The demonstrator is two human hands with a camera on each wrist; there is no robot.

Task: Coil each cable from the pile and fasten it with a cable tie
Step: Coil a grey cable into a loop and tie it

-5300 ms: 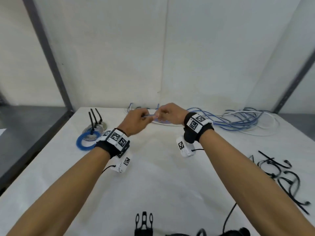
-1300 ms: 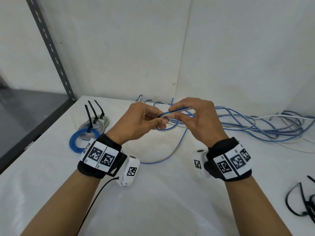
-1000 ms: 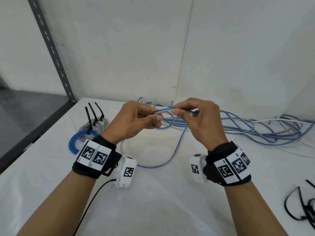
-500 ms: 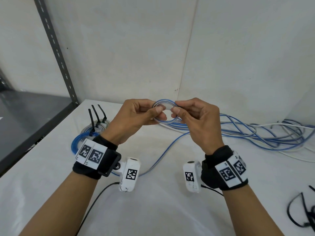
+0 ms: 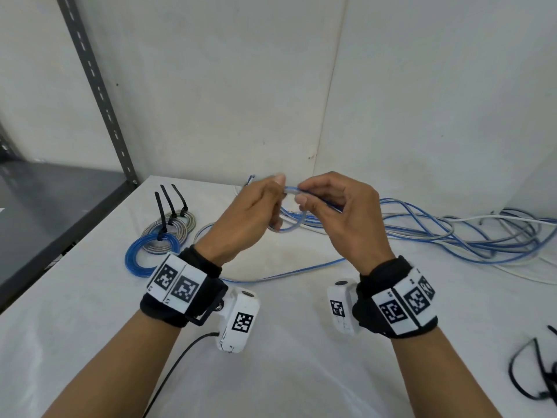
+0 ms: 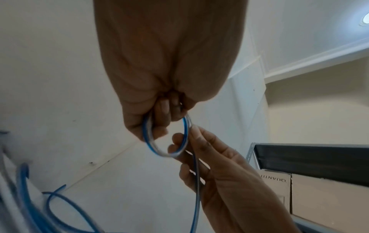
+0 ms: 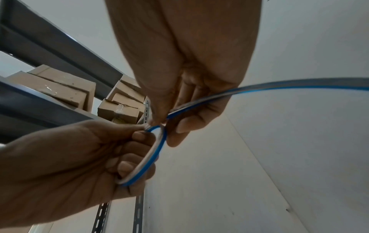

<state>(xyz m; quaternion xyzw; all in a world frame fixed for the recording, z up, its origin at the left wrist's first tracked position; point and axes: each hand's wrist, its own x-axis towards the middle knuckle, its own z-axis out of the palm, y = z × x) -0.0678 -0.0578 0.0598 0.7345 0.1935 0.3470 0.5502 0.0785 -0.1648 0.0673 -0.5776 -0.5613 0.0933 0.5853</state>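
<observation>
A small coil of blue and clear flat cable (image 5: 287, 220) (image 6: 167, 138) (image 7: 148, 155) is held in the air above the white table (image 5: 90, 327). My left hand (image 5: 256, 212) (image 6: 159, 113) (image 7: 111, 151) grips the coil, fingers curled round its loops. My right hand (image 5: 328, 206) (image 6: 191, 146) (image 7: 169, 116) pinches the cable at the top of the coil, and the free length runs through its fingers. That length (image 5: 289, 271) trails down onto the table. The loose cable pile (image 5: 470, 236) lies at the back right.
Three finished coils (image 5: 162, 236) with black ties standing up lie at the back left. Loose black cable ties (image 5: 536, 378) lie at the right front edge. A grey metal shelf upright (image 5: 99, 95) and a dark shelf (image 5: 45, 206) stand to the left. White walls close the back.
The hands rose a little and kept winding: the loop has grown into a small coil in the left hand, and the trailing cable on the table was drawn in.
</observation>
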